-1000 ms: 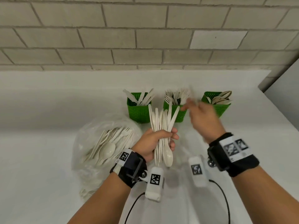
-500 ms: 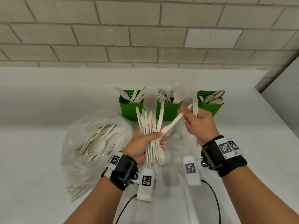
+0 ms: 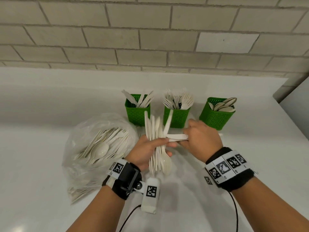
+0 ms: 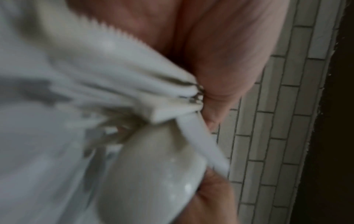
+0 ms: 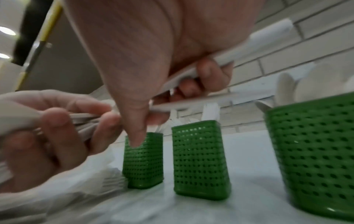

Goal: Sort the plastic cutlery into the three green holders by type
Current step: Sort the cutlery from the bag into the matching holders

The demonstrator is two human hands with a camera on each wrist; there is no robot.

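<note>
My left hand (image 3: 150,149) grips a bundle of white plastic cutlery (image 3: 156,129) upright in front of the holders; a spoon bowl (image 3: 166,162) hangs below the fist. In the left wrist view the bundle shows a serrated knife edge (image 4: 114,31) and the spoon bowl (image 4: 153,174). My right hand (image 3: 199,139) holds a few white pieces (image 3: 177,137) lying level, their ends touching the bundle. Three green holders stand behind: the left holder (image 3: 138,115) has knives, the middle holder (image 3: 176,118) forks, the right holder (image 3: 215,118) spoons.
A clear plastic bag (image 3: 100,148) with several more pieces of cutlery lies on the white counter (image 3: 41,124) left of my hands. A brick wall (image 3: 150,39) runs behind the holders. The counter's right edge (image 3: 287,104) is near the spoon holder.
My right hand came back from the fork holder to the bundle, took a white piece and swung it from slanting upward to level. My left hand has kept its grip on the bundle.
</note>
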